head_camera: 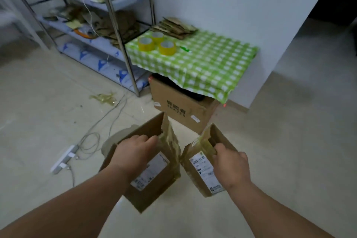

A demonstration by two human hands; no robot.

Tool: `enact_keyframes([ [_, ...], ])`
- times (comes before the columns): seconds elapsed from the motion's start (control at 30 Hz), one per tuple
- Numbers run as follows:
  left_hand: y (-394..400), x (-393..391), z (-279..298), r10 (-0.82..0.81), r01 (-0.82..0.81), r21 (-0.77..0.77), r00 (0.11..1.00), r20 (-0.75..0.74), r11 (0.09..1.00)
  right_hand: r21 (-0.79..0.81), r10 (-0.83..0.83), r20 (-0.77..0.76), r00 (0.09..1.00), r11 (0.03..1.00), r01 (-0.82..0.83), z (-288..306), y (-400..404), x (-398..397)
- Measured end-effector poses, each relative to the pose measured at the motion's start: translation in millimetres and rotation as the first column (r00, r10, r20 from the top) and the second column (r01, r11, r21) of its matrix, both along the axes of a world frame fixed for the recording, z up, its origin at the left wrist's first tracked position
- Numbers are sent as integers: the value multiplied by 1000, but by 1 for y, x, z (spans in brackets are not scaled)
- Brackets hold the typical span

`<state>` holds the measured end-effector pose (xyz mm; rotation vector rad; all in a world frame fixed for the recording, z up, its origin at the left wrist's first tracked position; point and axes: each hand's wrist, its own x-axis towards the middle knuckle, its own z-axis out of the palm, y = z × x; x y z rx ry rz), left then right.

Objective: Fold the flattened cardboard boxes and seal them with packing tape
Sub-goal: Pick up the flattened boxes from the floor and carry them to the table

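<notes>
I carry two taped cardboard boxes above the floor. My left hand [135, 149] grips the top edge of the larger box [152, 185], fingers curled into its open flap. My right hand [230, 162] grips the smaller box [201, 170] at its taped upper edge. Both boxes bear white shipping labels and yellowish tape. Ahead, three rolls of yellow packing tape [157, 44] stand on a table with a green checked cloth [208, 63]. A stack of flattened cardboard [173, 27] lies at the table's back, and a green-handled cutter [185, 49] lies beside the rolls.
A big brown carton [179, 106] sits under the table. A metal shelf rack [108, 25] with clutter stands at the left. On the floor lie a white power strip [63, 158] with cables, a crumpled tape scrap [104, 97] and a pale round object [116, 139] behind the left box.
</notes>
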<state>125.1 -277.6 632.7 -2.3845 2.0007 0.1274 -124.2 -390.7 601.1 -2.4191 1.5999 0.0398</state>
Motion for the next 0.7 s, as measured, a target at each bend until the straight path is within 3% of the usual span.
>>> enact_keyframes([
  [0.1,-43,16,29,47,-45,-93,999,14,995,-48,44,19,999,998,-43,28,-50,21],
  [0.37,-168,94,75,300,-322,-315,947,-117,893,-121,125,48,991,986,-118,85,-182,100],
  [0.6,-278,169,123,320,-314,-358,946,-45,879,-291,154,96,983,949,-120,129,-283,153],
  [0.7,-333,193,143,363,-371,-403,926,-98,837,-301,152,178,972,949,-94,143,-338,172],
])
